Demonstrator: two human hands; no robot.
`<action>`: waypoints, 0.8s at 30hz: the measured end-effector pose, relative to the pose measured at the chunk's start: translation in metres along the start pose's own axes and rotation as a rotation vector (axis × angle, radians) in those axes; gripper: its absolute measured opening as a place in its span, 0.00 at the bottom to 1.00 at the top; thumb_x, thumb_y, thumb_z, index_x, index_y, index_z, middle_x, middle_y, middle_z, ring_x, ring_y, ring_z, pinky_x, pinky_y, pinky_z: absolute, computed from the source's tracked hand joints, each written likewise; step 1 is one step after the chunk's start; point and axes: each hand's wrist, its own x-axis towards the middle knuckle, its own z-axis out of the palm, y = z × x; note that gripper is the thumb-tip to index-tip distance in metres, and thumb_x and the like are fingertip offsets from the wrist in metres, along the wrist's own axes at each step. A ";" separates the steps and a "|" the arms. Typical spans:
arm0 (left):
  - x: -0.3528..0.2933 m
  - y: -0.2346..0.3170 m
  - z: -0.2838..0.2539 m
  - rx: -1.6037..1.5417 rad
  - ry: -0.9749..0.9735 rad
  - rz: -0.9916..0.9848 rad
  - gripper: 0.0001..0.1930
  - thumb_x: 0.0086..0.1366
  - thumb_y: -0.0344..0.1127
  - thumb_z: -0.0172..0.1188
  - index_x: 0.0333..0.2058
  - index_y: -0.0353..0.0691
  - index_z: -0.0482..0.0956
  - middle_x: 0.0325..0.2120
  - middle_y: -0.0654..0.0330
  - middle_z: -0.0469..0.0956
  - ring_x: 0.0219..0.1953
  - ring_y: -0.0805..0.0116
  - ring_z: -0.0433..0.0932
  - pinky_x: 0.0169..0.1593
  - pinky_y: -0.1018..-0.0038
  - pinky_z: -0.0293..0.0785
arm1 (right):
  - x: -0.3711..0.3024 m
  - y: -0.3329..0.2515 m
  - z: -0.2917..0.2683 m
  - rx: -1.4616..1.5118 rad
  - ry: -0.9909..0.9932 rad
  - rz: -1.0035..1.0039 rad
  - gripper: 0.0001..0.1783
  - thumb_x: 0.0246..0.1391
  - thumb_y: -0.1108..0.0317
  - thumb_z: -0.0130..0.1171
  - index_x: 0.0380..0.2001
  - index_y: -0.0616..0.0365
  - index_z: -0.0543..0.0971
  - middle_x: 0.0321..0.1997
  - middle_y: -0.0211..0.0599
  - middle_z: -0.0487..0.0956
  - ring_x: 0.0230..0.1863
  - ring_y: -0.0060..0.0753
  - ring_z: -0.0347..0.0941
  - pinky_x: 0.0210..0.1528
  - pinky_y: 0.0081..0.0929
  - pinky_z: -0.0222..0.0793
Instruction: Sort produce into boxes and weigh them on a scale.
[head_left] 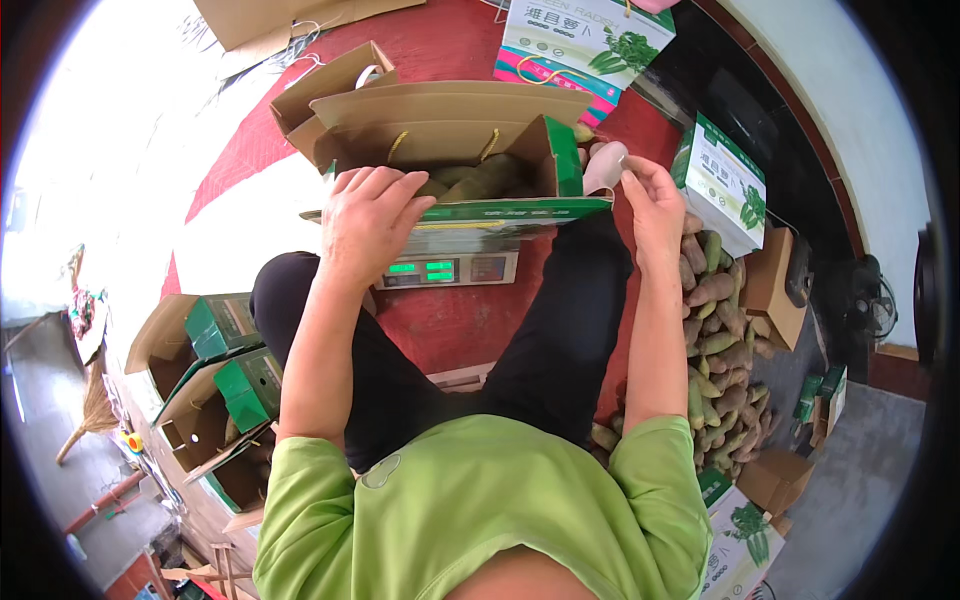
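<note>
An open green-and-brown cardboard box (pixel 460 115) stands before me with its flaps up and yellow cord handles inside. Several dark green radishes (pixel 490 180) lie in it. My left hand (pixel 368 215) is closed over the box's near left corner, fingers curled on the rim. By the near right corner, my right hand (pixel 652 205) pinches the edge of a smooth, pale pink rounded thing (pixel 604 167), whose kind I cannot make out. Under the box's near side shows a weighing scale (pixel 450 270) with a lit green display.
Loose green and brownish radishes (pixel 725 370) are heaped at my right. White-and-green cartons (pixel 718 180) stand at the far right, and more (pixel 585 40) at the back. Open green boxes (pixel 245 390) are at my left. A smaller open carton (pixel 335 90) sits behind the box on the red surface (pixel 430 325).
</note>
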 end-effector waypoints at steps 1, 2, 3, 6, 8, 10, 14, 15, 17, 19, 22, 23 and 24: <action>0.002 0.002 0.001 0.004 0.002 -0.002 0.12 0.52 0.34 0.66 0.37 0.42 0.82 0.31 0.60 0.78 0.36 0.59 0.77 0.44 0.65 0.72 | 0.000 -0.002 0.001 -0.003 0.018 0.000 0.13 0.55 0.75 0.58 0.44 0.65 0.77 0.43 0.37 0.80 0.41 0.21 0.74 0.45 0.20 0.70; 0.005 0.003 0.004 0.001 0.006 0.002 0.12 0.52 0.34 0.66 0.36 0.42 0.82 0.31 0.60 0.78 0.36 0.59 0.77 0.44 0.65 0.72 | 0.000 -0.005 0.002 0.032 -0.004 -0.002 0.12 0.54 0.75 0.58 0.43 0.65 0.78 0.42 0.36 0.80 0.39 0.21 0.74 0.42 0.20 0.70; 0.005 0.000 0.006 -0.029 0.022 0.019 0.12 0.51 0.33 0.66 0.36 0.41 0.82 0.30 0.59 0.78 0.36 0.59 0.77 0.43 0.65 0.72 | 0.001 -0.007 0.006 0.066 -0.020 -0.006 0.11 0.54 0.74 0.59 0.41 0.65 0.79 0.40 0.35 0.80 0.37 0.20 0.74 0.39 0.20 0.70; 0.002 -0.001 0.002 -0.030 -0.011 -0.008 0.12 0.53 0.29 0.64 0.39 0.39 0.82 0.32 0.56 0.79 0.36 0.57 0.77 0.44 0.65 0.72 | 0.006 0.000 0.026 -0.249 0.033 -0.205 0.08 0.49 0.71 0.61 0.35 0.60 0.81 0.34 0.38 0.79 0.37 0.34 0.74 0.41 0.28 0.69; 0.000 0.000 0.001 -0.051 -0.028 -0.030 0.12 0.54 0.31 0.64 0.38 0.38 0.81 0.31 0.55 0.78 0.36 0.56 0.76 0.44 0.63 0.70 | -0.003 -0.019 0.047 -0.248 0.084 -0.329 0.09 0.46 0.66 0.63 0.32 0.55 0.81 0.36 0.39 0.80 0.43 0.42 0.73 0.45 0.34 0.67; -0.002 -0.001 0.003 -0.049 -0.041 -0.043 0.11 0.55 0.28 0.63 0.39 0.37 0.81 0.32 0.54 0.78 0.36 0.56 0.76 0.44 0.65 0.70 | 0.000 -0.010 0.062 -0.409 0.141 -0.475 0.09 0.45 0.64 0.63 0.31 0.54 0.81 0.35 0.39 0.80 0.41 0.45 0.74 0.44 0.37 0.68; 0.001 0.004 0.007 -0.057 -0.074 -0.008 0.11 0.58 0.25 0.59 0.41 0.35 0.81 0.33 0.54 0.79 0.36 0.58 0.77 0.43 0.67 0.71 | -0.004 -0.025 0.080 -0.358 0.124 -0.518 0.08 0.43 0.64 0.65 0.27 0.54 0.80 0.32 0.38 0.78 0.39 0.46 0.73 0.43 0.42 0.67; 0.000 0.003 0.009 -0.063 -0.083 -0.023 0.11 0.59 0.25 0.59 0.41 0.35 0.81 0.33 0.54 0.79 0.36 0.59 0.77 0.42 0.67 0.72 | -0.004 -0.028 0.079 -0.360 0.116 -0.515 0.07 0.44 0.65 0.64 0.27 0.54 0.79 0.32 0.38 0.78 0.39 0.46 0.73 0.42 0.41 0.68; 0.000 0.004 0.009 -0.055 -0.092 -0.060 0.10 0.61 0.26 0.57 0.42 0.35 0.81 0.33 0.55 0.78 0.35 0.62 0.77 0.40 0.68 0.73 | -0.001 -0.034 0.076 -0.358 0.124 -0.523 0.06 0.45 0.67 0.64 0.28 0.55 0.78 0.31 0.38 0.77 0.39 0.47 0.73 0.42 0.41 0.68; 0.002 0.005 0.008 -0.053 -0.093 -0.028 0.10 0.62 0.27 0.57 0.42 0.35 0.81 0.33 0.55 0.78 0.35 0.63 0.78 0.39 0.69 0.74 | 0.007 -0.031 0.062 -0.356 0.184 -0.544 0.06 0.45 0.66 0.63 0.27 0.54 0.79 0.31 0.38 0.77 0.39 0.47 0.73 0.42 0.41 0.68; 0.004 0.006 0.007 -0.048 -0.077 0.015 0.10 0.63 0.28 0.56 0.43 0.36 0.80 0.32 0.56 0.78 0.34 0.65 0.78 0.37 0.71 0.74 | 0.016 -0.033 0.027 -0.380 0.256 -0.475 0.07 0.46 0.64 0.62 0.27 0.54 0.80 0.31 0.39 0.78 0.36 0.45 0.74 0.41 0.40 0.67; 0.003 0.006 0.008 -0.042 -0.078 0.010 0.10 0.63 0.28 0.56 0.43 0.36 0.80 0.32 0.56 0.78 0.34 0.65 0.78 0.37 0.71 0.74 | 0.018 -0.031 0.010 -0.436 0.318 -0.467 0.07 0.47 0.63 0.62 0.27 0.54 0.81 0.30 0.39 0.79 0.37 0.44 0.74 0.41 0.39 0.68; 0.004 0.007 0.009 -0.036 -0.078 0.007 0.10 0.64 0.28 0.56 0.43 0.36 0.80 0.32 0.56 0.78 0.34 0.65 0.78 0.37 0.71 0.75 | 0.018 -0.028 -0.008 -0.494 0.382 -0.459 0.08 0.47 0.62 0.62 0.27 0.53 0.81 0.30 0.39 0.79 0.37 0.44 0.75 0.41 0.38 0.68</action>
